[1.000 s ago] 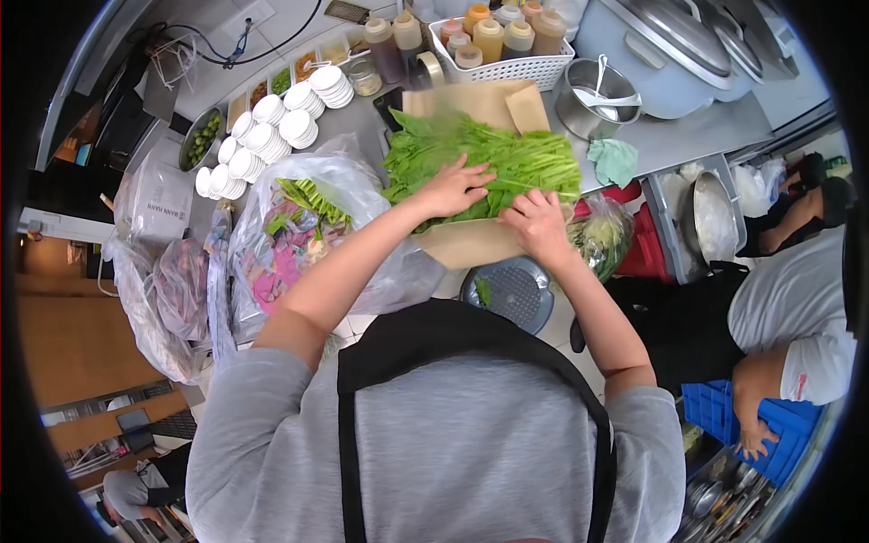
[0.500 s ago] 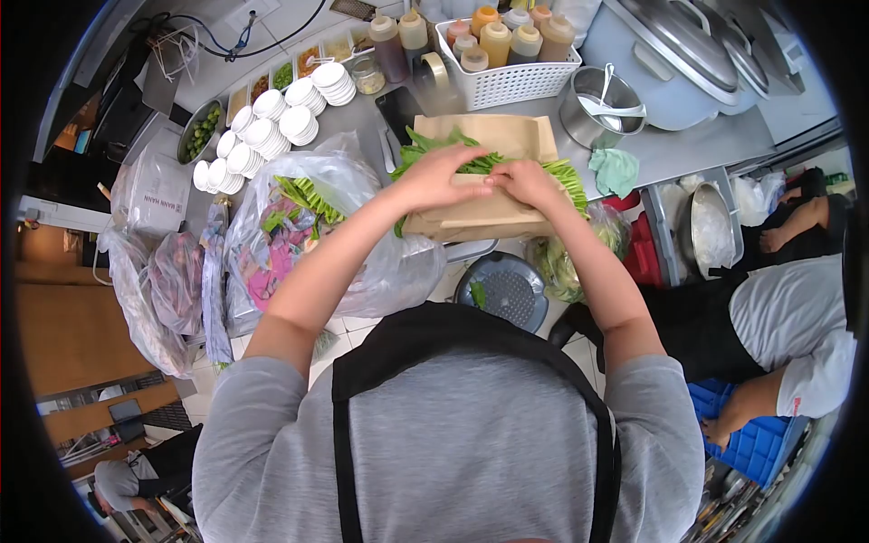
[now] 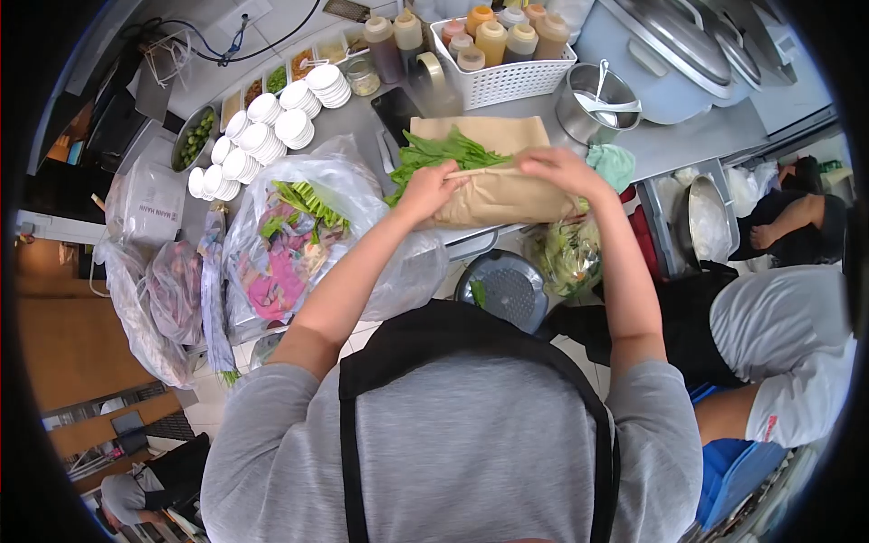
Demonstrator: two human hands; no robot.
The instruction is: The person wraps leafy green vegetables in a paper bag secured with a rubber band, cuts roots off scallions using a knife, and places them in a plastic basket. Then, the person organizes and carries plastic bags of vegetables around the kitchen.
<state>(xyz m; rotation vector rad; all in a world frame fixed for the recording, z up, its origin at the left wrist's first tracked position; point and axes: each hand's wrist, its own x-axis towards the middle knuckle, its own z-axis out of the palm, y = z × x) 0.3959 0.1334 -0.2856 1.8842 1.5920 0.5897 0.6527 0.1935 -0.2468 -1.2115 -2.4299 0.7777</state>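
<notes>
Stacks of small round white dishes (image 3: 258,138) are standing at the left of a busy kitchen counter, near a translucent plastic bag (image 3: 389,271) that is holding pink scraps (image 3: 274,290) and cut green stems (image 3: 308,201). The worker's left hand (image 3: 427,192) is pinching the raised edge of a brown paper sheet (image 3: 498,201), fingers closed on it, while bright green leafy vegetables (image 3: 442,154) are lying inside the sheet and spilling past its left end. The right hand (image 3: 563,170) is bending over the edge's other end; blur is hiding whether its fingers are gripping. The worker is apparently folding the paper over the greens, a move seemingly calling for an even, snug pull with leaves tucked in. Beyond, a round steel pot (image 3: 577,122) is sitting near a crumpled pale-green cloth (image 3: 612,165).
</notes>
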